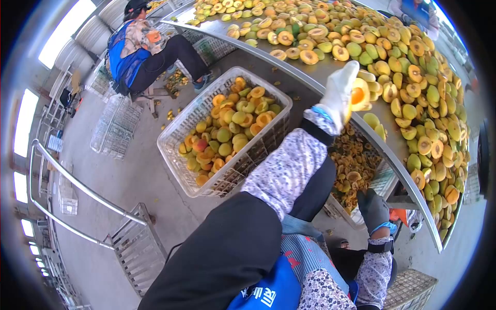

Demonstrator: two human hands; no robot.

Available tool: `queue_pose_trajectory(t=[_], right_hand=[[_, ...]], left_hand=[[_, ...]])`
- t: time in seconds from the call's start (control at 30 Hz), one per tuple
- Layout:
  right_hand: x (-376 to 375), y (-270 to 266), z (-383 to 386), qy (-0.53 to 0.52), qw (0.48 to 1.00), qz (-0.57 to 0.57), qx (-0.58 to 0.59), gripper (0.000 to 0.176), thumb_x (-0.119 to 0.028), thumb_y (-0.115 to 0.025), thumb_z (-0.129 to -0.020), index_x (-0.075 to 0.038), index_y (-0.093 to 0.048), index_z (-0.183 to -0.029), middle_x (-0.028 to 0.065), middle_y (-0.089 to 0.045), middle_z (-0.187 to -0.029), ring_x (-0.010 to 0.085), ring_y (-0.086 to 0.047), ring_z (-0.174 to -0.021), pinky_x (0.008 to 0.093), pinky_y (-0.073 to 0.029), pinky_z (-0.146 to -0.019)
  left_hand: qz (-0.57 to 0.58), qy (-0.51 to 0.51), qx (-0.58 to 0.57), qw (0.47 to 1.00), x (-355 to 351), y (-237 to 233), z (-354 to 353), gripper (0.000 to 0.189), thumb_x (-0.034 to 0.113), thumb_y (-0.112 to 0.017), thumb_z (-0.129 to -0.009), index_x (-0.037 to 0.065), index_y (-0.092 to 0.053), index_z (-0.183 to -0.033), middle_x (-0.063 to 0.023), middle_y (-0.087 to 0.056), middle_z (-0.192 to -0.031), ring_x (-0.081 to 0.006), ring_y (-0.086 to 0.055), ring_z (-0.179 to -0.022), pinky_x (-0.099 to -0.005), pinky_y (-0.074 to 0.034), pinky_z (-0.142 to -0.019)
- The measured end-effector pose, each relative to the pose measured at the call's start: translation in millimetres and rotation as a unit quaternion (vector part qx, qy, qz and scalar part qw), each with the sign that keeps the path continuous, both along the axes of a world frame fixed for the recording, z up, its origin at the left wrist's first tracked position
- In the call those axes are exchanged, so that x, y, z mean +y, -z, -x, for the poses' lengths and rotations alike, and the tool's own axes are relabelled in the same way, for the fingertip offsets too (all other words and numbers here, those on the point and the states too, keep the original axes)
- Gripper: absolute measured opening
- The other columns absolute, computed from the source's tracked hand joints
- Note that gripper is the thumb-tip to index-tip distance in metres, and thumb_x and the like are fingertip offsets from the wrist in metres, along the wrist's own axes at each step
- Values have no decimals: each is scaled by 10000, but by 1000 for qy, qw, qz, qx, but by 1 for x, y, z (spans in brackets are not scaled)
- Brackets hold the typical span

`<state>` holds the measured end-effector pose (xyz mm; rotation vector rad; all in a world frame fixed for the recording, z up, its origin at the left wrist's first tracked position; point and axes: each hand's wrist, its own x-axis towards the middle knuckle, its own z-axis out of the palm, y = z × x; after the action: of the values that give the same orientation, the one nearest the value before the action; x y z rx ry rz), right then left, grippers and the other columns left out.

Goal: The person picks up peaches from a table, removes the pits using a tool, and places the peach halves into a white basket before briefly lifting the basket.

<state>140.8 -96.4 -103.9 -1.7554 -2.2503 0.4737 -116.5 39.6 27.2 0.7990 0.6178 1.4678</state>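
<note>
My left hand (339, 95), in a white glove, reaches over the metal table's near edge. It is closed against a halved apricot (360, 95) whose orange cut side shows. More apricot halves (423, 144) are heaped on the table beside it, several with brown stones in them. Lower down, my right hand (374, 211) wears a dark grey glove and sits under the table edge. Its fingers are curled, and what they hold, if anything, is hidden. Just beyond it is a crate of small brownish-orange pieces (353, 164).
A white plastic crate (181, 178) of apricot halves stands on the floor to the left. A person (139, 49) in a blue vest sits at the upper left. A metal-framed trolley (132, 243) is at lower left. Empty crates (116, 124) are stacked behind it.
</note>
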Motion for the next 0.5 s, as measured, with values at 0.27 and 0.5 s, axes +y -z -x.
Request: queue_pose_trajectory(t=[0.27,0.5], right_hand=[[4,27,8,-5,994,111,1,404,-417,-582,-984,-26,-675,-939,270,-679,-866,481,-640,-891,547,-504,-750],[1,38,33,9,983,181,-33,341,-394,-588,-976,-61,-658,-990,270,-678,-866,472,-651,-897,553,-505,-757]], left_hand=[[259,-145,631,717,-96,125,284,505,469,-631,-869,120,-698,-1227,-162,-702,-1218,-323,-633,-1167,-400,-454,-1031],[268,-9,794,545,-202,216,347,595,189,-543,-889,154,-445,-1474,-199,-420,-1521,-390,-341,-1442,-451,-327,-1173]])
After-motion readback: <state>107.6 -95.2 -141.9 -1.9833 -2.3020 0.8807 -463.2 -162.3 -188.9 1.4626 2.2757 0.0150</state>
